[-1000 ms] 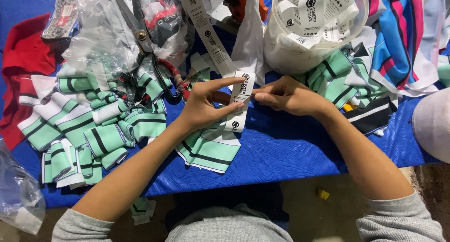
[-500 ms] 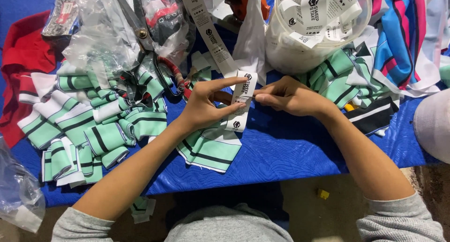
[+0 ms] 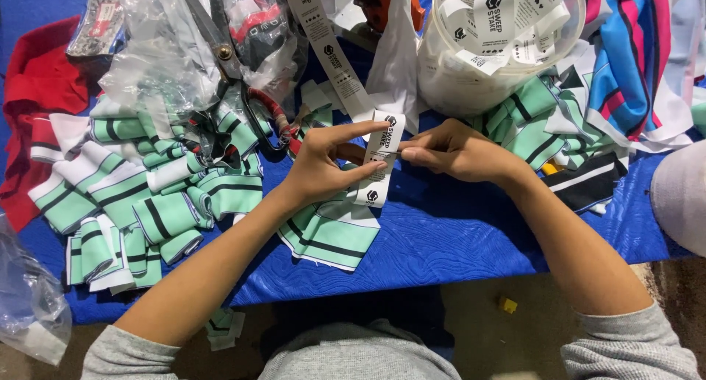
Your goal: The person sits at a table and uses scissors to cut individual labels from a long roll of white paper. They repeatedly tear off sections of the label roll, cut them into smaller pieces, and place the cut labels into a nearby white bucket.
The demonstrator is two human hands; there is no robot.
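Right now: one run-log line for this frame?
left hand: holds white label strip | right hand: pinches strip's edge | under hands: green striped fabric piece | surface: blue table cover

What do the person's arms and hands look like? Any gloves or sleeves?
No gloves: the left hand and right hand are bare, with no rings or watch showing. Grey sleeves are pushed up near the elbows, leaving the forearms uncovered.

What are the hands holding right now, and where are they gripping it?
Both hold a white label strip. The left hand pinches its left edge near the middle; the right hand pinches the right edge at the same height.
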